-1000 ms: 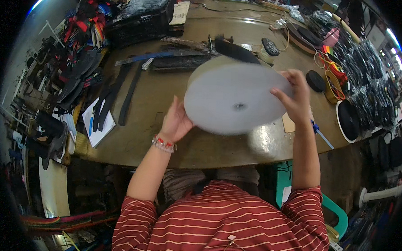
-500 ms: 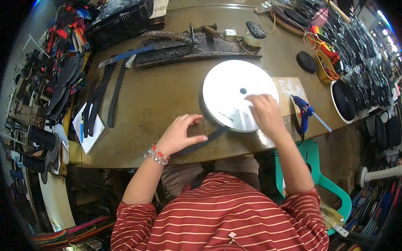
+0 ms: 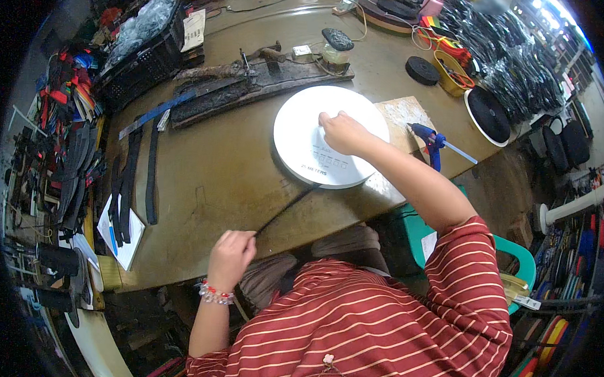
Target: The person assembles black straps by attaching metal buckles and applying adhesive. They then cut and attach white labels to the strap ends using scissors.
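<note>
A large white reel (image 3: 294, 125) lies flat on the table, with black tape wound between its discs. From its near edge a strip of black tape (image 3: 284, 211) runs taut and twisted toward me. My left hand (image 3: 232, 258), with a beaded bracelet at the wrist, is closed round the free end by the table's front edge. On top of the reel rests my right hand (image 3: 346, 133), its fingers curled down at the middle and covering the hub hole.
A blue glue gun (image 3: 433, 141) lies on a worn board (image 3: 404, 115) to the right. Behind the reel are a dark wooden plank (image 3: 219, 96) and a hammer (image 3: 272, 54). Cut black strips (image 3: 152, 183) and a white pad (image 3: 132, 239) lie at left. A green chair (image 3: 522, 263) stands at right.
My left hand has closed on the tape and drawn it toward me, down and left. The right hand has curled over the reel's middle. The whole view has shifted.
</note>
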Motion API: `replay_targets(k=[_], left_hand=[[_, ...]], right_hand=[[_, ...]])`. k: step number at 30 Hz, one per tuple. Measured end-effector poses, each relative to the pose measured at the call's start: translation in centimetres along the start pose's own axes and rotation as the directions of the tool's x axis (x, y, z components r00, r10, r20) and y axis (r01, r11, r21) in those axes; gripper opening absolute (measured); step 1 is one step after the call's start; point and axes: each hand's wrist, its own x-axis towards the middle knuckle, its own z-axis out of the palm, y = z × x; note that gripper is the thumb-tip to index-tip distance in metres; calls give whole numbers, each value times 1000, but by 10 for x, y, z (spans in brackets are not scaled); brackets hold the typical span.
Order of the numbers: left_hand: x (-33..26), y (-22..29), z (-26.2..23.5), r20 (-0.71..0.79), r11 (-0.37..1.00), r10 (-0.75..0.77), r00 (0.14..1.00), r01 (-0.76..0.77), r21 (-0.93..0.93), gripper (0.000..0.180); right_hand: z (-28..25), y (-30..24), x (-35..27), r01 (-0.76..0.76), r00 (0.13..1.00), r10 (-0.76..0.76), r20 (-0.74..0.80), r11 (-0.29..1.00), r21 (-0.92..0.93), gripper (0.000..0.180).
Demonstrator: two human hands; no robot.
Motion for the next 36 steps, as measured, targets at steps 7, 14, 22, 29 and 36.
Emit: replay_targets(k=[7,14,22,29,36], left_hand=[[-42,-55,-44,-42,862,-492,870,480,-161,11],[-49,-62,-45,-187,786,-616,765,613,-82,14],[-53,-74,-50,-108,666,-745,659,723,-184,18],[-37,-67,-63,42,597,-792,609,787,-156,20],[5,-111,-97,320,762,-648,691,581,288,35]], right_hand=[[-37,25,64,-306,900,219,377,933,189,32],[-164,337,15,-286,903,210,-376,945,-158,13],[-83,543,-74,-733,668,715,-208,583,-349,42],[-133,536,-56,-695,705,629,-327,523,-494,18],[-216,483,-70,-579,814,289,-504,339,-741,21]])
